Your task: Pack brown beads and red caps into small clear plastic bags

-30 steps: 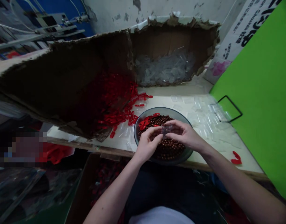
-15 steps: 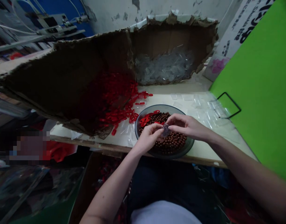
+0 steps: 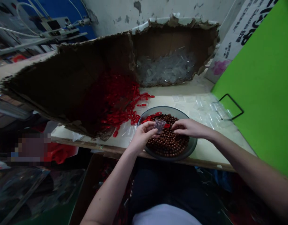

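A small clear plastic sleeve (image 3: 160, 125) is pinched between the thumb and fingers of my left hand (image 3: 145, 133), over the left part of the bowl. Beads show through the plastic. My right hand (image 3: 187, 128) is at the bowl's right side, thumb and index finger apart, the tips close over the beads. I cannot tell whether they touch them. Brown round beads (image 3: 169, 145) fill much of the grey bowl (image 3: 193, 148). Between the hands is a red plastic piece (image 3: 167, 125), and more red pieces (image 3: 158, 114) rest at the bowl's back left.
Behind the bowl stands a torn cardboard box (image 3: 172, 36) in two parts. Red pieces (image 3: 120, 90) spill from its left part; clear plastic pieces (image 3: 166, 68) fill the right. Loose clear sleeves (image 3: 207, 112) lie on the white table (image 3: 238, 147). A green panel (image 3: 259, 78) borders the right.
My right hand has let go of the clear sleeve and drawn away to the right over the beads. My left hand has shifted slightly left, still holding the sleeve.
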{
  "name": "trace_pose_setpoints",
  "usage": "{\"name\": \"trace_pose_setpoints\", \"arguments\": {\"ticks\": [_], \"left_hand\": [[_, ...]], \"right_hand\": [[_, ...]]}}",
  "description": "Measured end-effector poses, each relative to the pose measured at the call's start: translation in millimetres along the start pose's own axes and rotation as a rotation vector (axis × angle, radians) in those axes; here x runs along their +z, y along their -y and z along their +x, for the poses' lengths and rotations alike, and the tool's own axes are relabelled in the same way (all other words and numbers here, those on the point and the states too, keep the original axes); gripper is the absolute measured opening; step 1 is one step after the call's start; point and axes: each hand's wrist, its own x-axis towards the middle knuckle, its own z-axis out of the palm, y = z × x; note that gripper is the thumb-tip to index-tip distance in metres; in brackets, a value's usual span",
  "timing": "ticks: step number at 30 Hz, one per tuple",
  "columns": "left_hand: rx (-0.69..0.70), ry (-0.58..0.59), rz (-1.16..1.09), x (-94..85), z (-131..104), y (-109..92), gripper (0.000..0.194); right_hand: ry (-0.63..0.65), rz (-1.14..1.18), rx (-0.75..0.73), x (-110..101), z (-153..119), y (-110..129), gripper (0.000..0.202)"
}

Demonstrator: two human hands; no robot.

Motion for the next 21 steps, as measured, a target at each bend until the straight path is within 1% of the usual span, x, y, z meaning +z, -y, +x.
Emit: {"name": "trace_pose_setpoints", "arguments": {"ticks": [2, 4, 7, 9, 12, 17, 21], "left_hand": [[0.008, 0.008, -0.058, 4.7, -0.2, -3.3, 0.04], [0.026, 0.014, -0.101, 11.3, -0.4, -7.8, 0.043], [0.056, -0.002, -0.138, 20.1, -0.8, -15.8, 0.046], [0.07, -0.005, -0.15, 23.4, -1.3, -20.4, 0.047], [0.084, 0.0, -0.164, 25.5, -2.2, -24.1, 0.047], [0.089, 0.02, -0.191, 28.8, -2.9, -23.0, 0.044], [0.084, 0.041, -0.199, 31.2, -3.1, -20.7, 0.043]], "right_hand": [[-0.075, -0.119, 0.009, 9.8, 10.6, -10.7, 0.02], [-0.143, -0.165, 0.023, 20.6, 22.9, -18.7, 0.022], [-0.155, -0.171, 0.038, 33.5, 38.3, -26.5, 0.019], [-0.152, -0.169, 0.035, 37.8, 43.4, -29.7, 0.015], [-0.155, -0.151, 0.034, 38.5, 43.3, -32.1, 0.013], [-0.187, -0.105, 0.054, 33.9, 34.8, -33.1, 0.014], [-0.233, 0.003, 0.073, 33.5, 31.1, -33.2, 0.013]]}}
